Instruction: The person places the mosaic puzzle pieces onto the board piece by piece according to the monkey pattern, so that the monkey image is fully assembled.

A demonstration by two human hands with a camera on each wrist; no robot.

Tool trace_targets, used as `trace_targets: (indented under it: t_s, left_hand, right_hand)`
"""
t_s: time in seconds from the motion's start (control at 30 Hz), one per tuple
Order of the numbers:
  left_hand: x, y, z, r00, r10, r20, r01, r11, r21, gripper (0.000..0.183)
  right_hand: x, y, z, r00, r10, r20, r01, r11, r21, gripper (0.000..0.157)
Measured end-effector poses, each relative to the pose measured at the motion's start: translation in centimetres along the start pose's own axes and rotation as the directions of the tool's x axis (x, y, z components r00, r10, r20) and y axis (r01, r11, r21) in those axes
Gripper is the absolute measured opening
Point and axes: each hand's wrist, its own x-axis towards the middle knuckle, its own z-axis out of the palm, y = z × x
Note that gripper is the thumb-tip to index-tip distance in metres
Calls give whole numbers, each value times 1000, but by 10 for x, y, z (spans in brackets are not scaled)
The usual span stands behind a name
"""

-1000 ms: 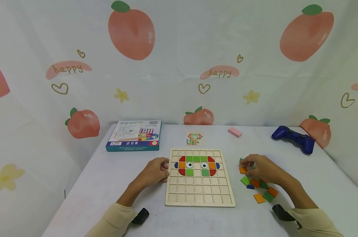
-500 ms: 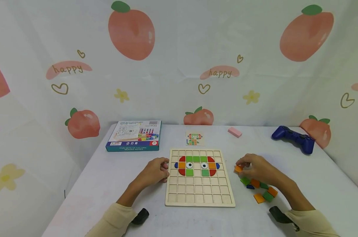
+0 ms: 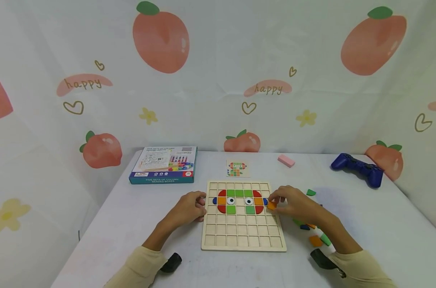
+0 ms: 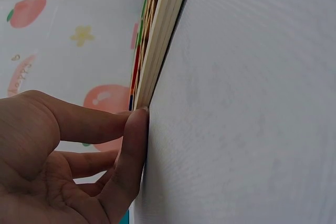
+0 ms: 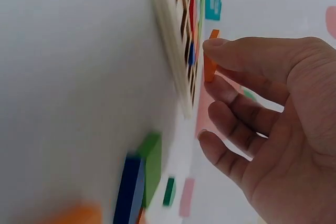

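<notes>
A wooden grid board (image 3: 241, 230) lies on the table, its upper rows filled with red, green, orange and blue pieces and two eye tiles. At its left edge, my left hand (image 3: 185, 209) pinches the rim between thumb and finger; the left wrist view shows the fingertips right at the board's side (image 4: 164, 40). Over the board's right edge my right hand (image 3: 300, 205) holds an orange square tile (image 5: 210, 66) between thumb and forefinger, the other fingers loosely bent. In the head view that tile overlaps the board near the blue half-round piece (image 3: 265, 201).
Loose tiles, among them an orange one (image 3: 315, 241) and a green one (image 3: 311, 193), lie right of the board, partly hidden by my right forearm. Behind the board are a pattern card (image 3: 236, 169), a pink block (image 3: 286, 161), a boxed set (image 3: 163, 165) and a blue game controller (image 3: 357, 169).
My right hand has moved left from the loose tiles to the board's right edge, carrying the orange tile. The left hand and the board have stayed put.
</notes>
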Motion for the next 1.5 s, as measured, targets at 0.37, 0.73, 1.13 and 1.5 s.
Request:
trace_targets:
  t_s: [0.37, 0.73, 1.13, 1.5]
  left_hand:
    - [0, 1, 2, 1000, -16, -2, 16, 1000, 12, 53]
    - [-2, 2, 0, 1000, -1, -9, 1, 1000, 11, 53]
    - [0, 1, 0, 1000, -15, -5, 15, 1000, 12, 54]
    - [0, 0, 0, 1000, -1, -1, 1, 1000, -5, 53]
  right_hand:
    - [19, -22, 20, 995, -103, 8, 103, 995, -15, 23]
    - [33, -42, 36, 990, -133, 46, 132, 991, 15, 21]
    - [42, -64, 50, 984, -159, 86, 157, 987, 33, 22]
    - [44, -72, 57, 974, -193, 121, 193, 981, 9, 24]
